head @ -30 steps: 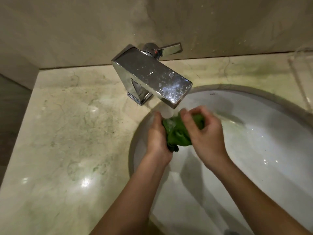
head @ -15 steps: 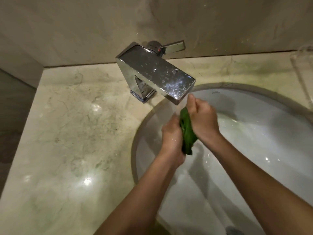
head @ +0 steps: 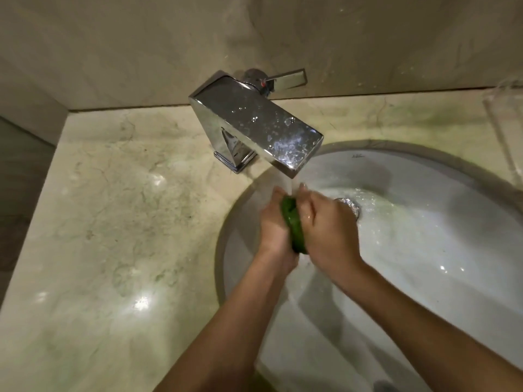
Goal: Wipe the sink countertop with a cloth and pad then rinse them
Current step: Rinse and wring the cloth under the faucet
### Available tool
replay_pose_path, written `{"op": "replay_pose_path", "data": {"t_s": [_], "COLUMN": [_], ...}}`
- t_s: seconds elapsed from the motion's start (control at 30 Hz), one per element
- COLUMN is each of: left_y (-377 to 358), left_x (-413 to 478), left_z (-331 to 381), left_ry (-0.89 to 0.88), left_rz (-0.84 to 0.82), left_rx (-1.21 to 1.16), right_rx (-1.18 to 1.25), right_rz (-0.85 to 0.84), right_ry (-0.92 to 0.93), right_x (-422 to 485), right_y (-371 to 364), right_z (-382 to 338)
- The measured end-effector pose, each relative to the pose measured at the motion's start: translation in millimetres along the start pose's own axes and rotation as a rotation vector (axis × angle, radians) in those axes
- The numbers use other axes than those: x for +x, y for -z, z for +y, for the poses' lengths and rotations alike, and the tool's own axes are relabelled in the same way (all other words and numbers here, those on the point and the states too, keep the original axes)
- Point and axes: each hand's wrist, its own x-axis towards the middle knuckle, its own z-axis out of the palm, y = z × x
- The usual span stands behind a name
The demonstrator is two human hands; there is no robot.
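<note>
Here, both hands meet just right of the frame's centre, over the left part of the white sink basin (head: 424, 264). The left hand (head: 274, 224) and the right hand (head: 331, 224) are pressed toward each other with a green cloth (head: 294, 226) squeezed between them. The fingers of each curl round it, so only a narrow folded strip of green shows between the palms. The fingertips point toward the top of the frame, and both forearms come in from the bottom edge.

A thin stream of water (head: 289, 185) falls from the tip of the square chrome faucet (head: 254, 125) and lands on the top of the cloth, between the fingertips. Droplets speckle the faucet's flat top, and its lever handle (head: 288, 80) points right, above it near the wall. Water glints around the metal drain (head: 351, 207), just right of the right hand. The pale marble countertop (head: 113, 222) fills the left half of the frame, with bright reflections on it. A clear glass container (head: 506, 131) stands at the right edge, blurred.
</note>
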Motion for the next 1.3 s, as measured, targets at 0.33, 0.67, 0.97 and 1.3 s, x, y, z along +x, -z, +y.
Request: {"op": "replay_pose_path", "data": {"t_s": [0.33, 0.67, 0.97, 1.3], "left_y": [27.0, 3.1, -3.5, -5.8], "left_x": [-15.2, -6.2, 1.6, -2.0], "left_z": [6.7, 16.5, 15.8, 11.0], "left_ry": [-0.164, 0.034, 0.054, 0.002], "left_rz": [-0.191, 0.045, -0.049, -0.101], "left_rx": [0.247, 0.1, 0.067, 0.158], "right_rx": [1.144, 0.404, 0.109, 0.062], "right_rz": [-0.524, 0.006, 0.051, 0.01], "right_ry": [-0.697, -0.15, -0.036, -0.11], "right_x": [34.1, -1.0, 0.9, 21.2], "right_y": [42.6, 14.7, 10.2, 12.2], "right_z": [32.8, -11.1, -12.2, -7.4]}}
